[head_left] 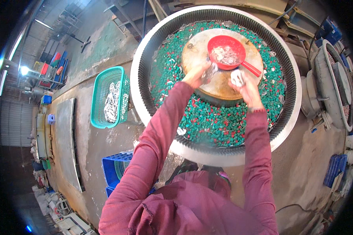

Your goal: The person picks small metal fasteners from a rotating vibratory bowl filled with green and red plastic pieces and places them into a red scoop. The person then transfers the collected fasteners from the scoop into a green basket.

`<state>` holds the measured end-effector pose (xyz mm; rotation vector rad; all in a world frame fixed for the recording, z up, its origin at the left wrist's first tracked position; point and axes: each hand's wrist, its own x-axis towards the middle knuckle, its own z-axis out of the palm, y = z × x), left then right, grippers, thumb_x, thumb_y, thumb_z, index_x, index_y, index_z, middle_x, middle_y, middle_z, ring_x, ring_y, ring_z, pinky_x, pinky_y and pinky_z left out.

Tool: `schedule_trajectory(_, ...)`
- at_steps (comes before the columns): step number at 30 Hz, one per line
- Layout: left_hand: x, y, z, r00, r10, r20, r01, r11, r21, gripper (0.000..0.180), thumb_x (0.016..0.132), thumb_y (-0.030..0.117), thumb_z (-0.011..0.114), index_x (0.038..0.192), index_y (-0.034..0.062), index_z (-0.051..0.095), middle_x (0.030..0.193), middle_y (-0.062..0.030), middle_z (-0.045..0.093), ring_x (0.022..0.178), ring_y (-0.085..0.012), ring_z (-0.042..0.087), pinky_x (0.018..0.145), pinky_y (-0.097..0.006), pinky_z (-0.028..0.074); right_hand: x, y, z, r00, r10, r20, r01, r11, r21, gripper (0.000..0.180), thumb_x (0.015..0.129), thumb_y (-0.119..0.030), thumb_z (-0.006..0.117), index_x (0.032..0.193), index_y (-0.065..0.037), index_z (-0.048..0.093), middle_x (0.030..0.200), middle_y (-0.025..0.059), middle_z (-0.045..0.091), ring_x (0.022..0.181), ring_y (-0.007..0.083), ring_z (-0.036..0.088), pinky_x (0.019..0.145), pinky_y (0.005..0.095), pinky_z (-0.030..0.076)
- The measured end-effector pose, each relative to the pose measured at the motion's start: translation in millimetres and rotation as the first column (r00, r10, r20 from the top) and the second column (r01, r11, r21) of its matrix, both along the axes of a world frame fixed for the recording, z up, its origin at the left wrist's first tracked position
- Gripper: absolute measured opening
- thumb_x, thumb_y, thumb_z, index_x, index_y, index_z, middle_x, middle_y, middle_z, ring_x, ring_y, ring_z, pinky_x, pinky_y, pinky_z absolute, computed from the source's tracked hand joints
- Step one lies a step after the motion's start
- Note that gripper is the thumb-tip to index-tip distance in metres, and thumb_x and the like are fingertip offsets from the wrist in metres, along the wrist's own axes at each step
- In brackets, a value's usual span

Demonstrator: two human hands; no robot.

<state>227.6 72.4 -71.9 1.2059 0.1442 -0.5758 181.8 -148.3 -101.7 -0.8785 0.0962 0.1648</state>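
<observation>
Over the round tan centre plate (208, 45) of a large vibrating tub, my left hand (198, 75) is closed around shiny silvery metal pieces (211, 72), blurred by motion. To its right, my right hand (245, 89) grips a silver metal part (237, 78) with a looped shape. Just beyond both hands sits a red plastic pan (242, 49) with a handle, holding pale, wet-looking bits. Around the plate, the tub holds green and red tumbling media (217, 121), with a few metal parts among it. One silvery part (181, 131) lies at the tub's near left wall.
A green basket (96, 100) of silvery metal parts stands left of the tub's metal rim (139, 74). Blue crates (110, 168) are stacked at my near left. A second round tub (331, 55) stands at the far right, and a blue crate (335, 170) lies at the right.
</observation>
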Motion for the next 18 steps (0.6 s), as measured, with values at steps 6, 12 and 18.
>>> schedule_trajectory(6,80,-47,42,0.843,0.061,0.534,-0.278,0.899,0.338,0.038,0.093,0.035,0.039,0.12,0.0105,0.051,0.112,-0.0095,0.058,0.101,-0.0239,0.054,0.078,-0.048,0.046,76,8,49,0.995,0.006,-0.103,-0.04,0.943,-0.329,0.053,0.09,-0.031,0.049,0.135,-0.013,0.027,0.124,0.0097,0.047,0.097,0.0302,0.057,0.07,0.0472,0.053)
schedule_trajectory(12,19,34,-41,0.611,-0.773,0.172,0.075,0.273,0.959,0.043,0.086,0.042,0.05,0.101,0.0047,0.063,0.089,-0.0167,0.063,0.071,-0.0208,0.062,0.057,-0.038,0.051,-44,-26,-16,0.945,0.222,-0.239,-0.319,0.786,-0.53,0.039,0.087,-0.033,0.056,0.116,-0.007,0.053,0.091,0.0046,0.062,0.074,0.0113,0.059,0.061,0.0262,0.049)
schedule_trajectory(18,-167,67,-180,0.569,-0.6,-0.563,0.462,-0.333,0.822,0.06,0.065,0.062,0.064,0.093,0.0092,0.068,0.096,-0.0127,0.064,0.098,-0.0292,0.06,0.078,-0.04,0.049,-152,-15,-148,0.436,0.309,-0.846,-0.887,-0.015,-0.462,0.026,0.08,-0.025,0.061,0.083,0.001,0.059,0.065,0.013,0.063,0.056,0.0217,0.063,0.051,0.0338,0.05)
